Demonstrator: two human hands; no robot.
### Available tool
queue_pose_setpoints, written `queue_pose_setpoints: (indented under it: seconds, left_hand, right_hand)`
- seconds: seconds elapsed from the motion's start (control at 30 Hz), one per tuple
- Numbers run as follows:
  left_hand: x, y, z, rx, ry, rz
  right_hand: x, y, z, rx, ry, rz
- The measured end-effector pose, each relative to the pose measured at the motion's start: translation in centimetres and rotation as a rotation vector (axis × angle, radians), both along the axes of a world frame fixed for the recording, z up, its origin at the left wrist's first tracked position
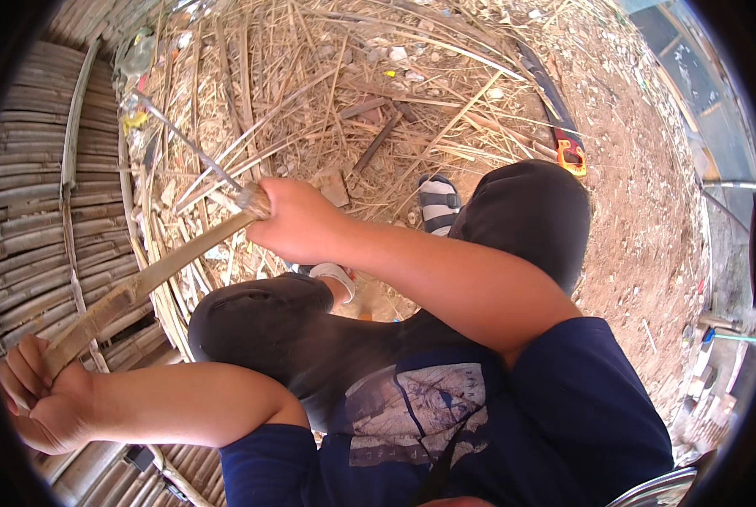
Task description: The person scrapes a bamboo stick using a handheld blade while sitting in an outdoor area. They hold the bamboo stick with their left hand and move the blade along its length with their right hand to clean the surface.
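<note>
ok so the right hand [297, 221] is wrapping firmly around a wooden handle [253, 201], and the thin metal blade [188, 144] is pointing away from the body, ahead of that hand and to its left. A long flat strip [145, 283], bamboo by the look of it, is running from just beside that fist down to the left hand [48, 401], which is curling around the other end. Can't tell if the edge is actually touching the strip, the handle area is hiding that bit.

If this is trimming or splitting, imo you're wanting the left hand holding steady so the strip isn't twisting, the right pushing lightly and following the grain, and the edge always facing away from the left hand. The left knee [259, 313] is sitting between the hands, near the strip, so I'd be watching that too.

Further out, loose scraps [378, 68] are lying ahead of the right hand, an orange-handled tool [570, 154] is resting well off to its right, and a slatted wall [35, 220] is standing ahead of the left hand
</note>
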State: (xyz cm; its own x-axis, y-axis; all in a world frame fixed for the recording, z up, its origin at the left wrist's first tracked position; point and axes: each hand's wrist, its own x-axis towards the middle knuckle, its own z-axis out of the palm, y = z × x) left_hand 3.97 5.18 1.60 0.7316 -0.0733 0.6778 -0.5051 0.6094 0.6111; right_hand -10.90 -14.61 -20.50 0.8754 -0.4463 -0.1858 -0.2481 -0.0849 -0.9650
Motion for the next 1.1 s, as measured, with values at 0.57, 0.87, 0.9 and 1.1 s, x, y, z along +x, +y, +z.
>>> queue_pose_setpoints:
  seconds: [0.57, 0.87, 0.9, 1.1]
  left_hand:
    - [-6.8, -12.0, -0.2, -0.021, -0.109, 0.150]
    - [-9.3, -14.3, 1.3, -0.148, -0.080, -0.084]
    - [-9.6, -15.9, 0.4, -0.131, -0.053, -0.132]
    - [-14.0, -29.5, -8.5, 0.102, 0.002, 0.070]
  right_hand:
    - [-10.3, -15.6, 6.2, 0.373, -0.305, -0.623]
    - [-17.7, -19.9, 12.1, 0.567, -0.618, -0.751]
    - [-19.0, -19.9, 12.8, 0.549, -0.622, -0.742]
    - [-22.7, -22.0, 13.5, 0.411, -0.563, -0.800]
